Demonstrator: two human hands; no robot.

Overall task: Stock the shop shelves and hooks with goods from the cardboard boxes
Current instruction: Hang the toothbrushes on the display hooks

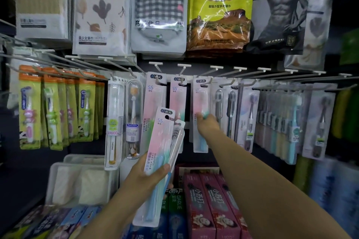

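Hook wall [194, 64]; toothbrush packs [163, 141] in left hand [147, 174]

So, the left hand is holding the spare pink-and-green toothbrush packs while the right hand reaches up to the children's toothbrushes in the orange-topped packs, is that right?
Not quite. The left hand does hold the spare pink-and-green toothbrush packs, but the right hand is at the matching pink toothbrush pack on its hook in the middle of the row. The orange-topped children's toothbrush packs hang far off to the left, untouched. The head view shows this.

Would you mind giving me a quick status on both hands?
Left hand gripping pink toothbrush packs. Right hand at a hung pack on its hook. Nothing blocking.
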